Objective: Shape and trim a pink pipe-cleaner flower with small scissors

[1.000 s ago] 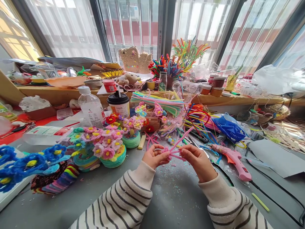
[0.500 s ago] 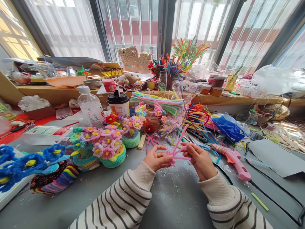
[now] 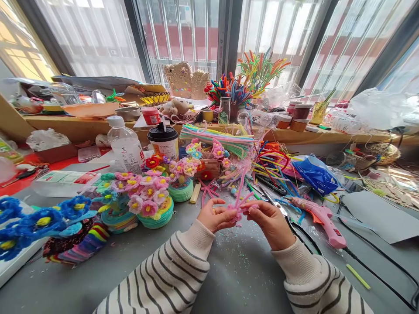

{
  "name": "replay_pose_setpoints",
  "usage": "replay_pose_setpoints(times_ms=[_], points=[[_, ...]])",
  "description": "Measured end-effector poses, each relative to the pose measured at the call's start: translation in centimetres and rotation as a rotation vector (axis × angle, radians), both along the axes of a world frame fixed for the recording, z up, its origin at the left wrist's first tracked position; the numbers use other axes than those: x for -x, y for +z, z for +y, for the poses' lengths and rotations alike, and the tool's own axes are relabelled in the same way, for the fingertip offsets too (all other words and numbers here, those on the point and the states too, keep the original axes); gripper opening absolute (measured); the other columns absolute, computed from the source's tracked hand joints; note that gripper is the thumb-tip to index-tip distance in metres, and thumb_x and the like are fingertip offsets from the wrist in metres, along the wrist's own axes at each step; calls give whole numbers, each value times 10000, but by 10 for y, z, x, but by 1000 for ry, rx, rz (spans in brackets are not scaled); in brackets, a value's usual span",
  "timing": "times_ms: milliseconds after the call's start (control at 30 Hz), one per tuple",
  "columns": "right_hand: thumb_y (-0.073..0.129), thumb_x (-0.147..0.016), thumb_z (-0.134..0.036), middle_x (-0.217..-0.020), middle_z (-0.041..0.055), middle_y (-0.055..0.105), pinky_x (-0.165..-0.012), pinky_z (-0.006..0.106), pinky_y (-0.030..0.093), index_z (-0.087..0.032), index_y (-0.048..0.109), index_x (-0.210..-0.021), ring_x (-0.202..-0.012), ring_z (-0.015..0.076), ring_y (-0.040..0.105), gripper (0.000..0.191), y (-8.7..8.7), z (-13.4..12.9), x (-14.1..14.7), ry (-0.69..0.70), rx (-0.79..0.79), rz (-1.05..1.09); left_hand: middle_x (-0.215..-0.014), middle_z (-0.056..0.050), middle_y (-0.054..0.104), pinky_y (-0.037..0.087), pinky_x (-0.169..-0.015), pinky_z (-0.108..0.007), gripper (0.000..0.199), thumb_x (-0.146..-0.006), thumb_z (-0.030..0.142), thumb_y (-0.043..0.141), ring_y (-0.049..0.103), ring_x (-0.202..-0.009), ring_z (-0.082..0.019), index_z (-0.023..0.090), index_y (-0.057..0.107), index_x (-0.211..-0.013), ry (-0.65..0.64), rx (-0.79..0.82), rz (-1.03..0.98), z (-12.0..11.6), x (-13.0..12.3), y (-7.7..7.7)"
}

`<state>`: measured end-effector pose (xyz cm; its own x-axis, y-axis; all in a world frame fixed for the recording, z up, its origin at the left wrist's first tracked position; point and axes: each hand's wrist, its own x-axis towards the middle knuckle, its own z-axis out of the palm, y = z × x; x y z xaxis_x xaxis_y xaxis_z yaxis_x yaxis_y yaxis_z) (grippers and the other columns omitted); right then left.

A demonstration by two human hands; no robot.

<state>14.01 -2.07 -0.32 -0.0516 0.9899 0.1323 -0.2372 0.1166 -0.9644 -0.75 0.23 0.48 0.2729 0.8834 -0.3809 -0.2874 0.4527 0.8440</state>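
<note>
The pink piece [image 3: 236, 206] is held above the table [image 3: 242, 279], between the two hands. Its longest stem points up and away from the person, leaning slightly right; a shorter stem slants up more to the right. The left hand [image 3: 215, 216] pinches the bunched base between thumb and fingers; the right hand [image 3: 271, 221] pinches its right side. Just right lie scissors [image 3: 276, 203], then a glue gun [image 3: 322, 222]. Potted flowers [image 3: 152, 196] stand left of the hands.
</note>
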Motion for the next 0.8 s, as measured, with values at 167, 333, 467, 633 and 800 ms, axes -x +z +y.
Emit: replay_pose_setpoints(times_ms=[167, 333, 467, 633, 800], points=[[583, -645, -264, -684, 14, 620, -529, 211, 413, -186, 627, -673, -596, 112, 531, 94, 0, 0, 1, 39, 0, 5, -490, 33, 557, 471, -537, -283, 516, -410, 198, 717, 570, -492, -127, 167, 329, -749, -11, -24, 8, -1, 0, -1], [587, -642, -266, -615, -6, 602, -522, 208, 401, -174, 579, -662, -566, 104, 531, 94, -6, 2, 3, 33, 15, 49, -482, 36, 561, 471, -522, -269, 543, -382, 203, 726, 569, -490, -124, 174, 308, -727, -24, -23, 3, -2, -1, 0], [593, -640, -260, -557, -18, 579, -517, 214, 388, -168, 524, -673, -508, 89, 500, 120, -7, 2, 4, 45, 36, 76, -500, 32, 562, 475, -542, -279, 569, -369, 177, 732, 569, -478, -120, 174, 301, -740, -20, 11, -4, -1, -1, -1], [602, -628, -266, -499, -33, 542, -491, 210, 384, -163, 498, -595, -476, 86, 481, 150, -4, 2, 5, -43, 8, 12, -550, 13, 575, 476, -595, -314, 575, -369, 153, 732, 583, -515, -136, 167, 322, -772, -10, 31, -16, 0, -1, -1], [614, -615, -251, -583, -20, 578, -543, 239, 425, -177, 532, -642, -541, 110, 531, 113, -6, 1, 7, -103, -55, -40, -523, 16, 582, 478, -590, -306, 544, -389, 179, 723, 584, -530, -134, 172, 318, -752, 42, -34, 22, -1, -1, 1]])
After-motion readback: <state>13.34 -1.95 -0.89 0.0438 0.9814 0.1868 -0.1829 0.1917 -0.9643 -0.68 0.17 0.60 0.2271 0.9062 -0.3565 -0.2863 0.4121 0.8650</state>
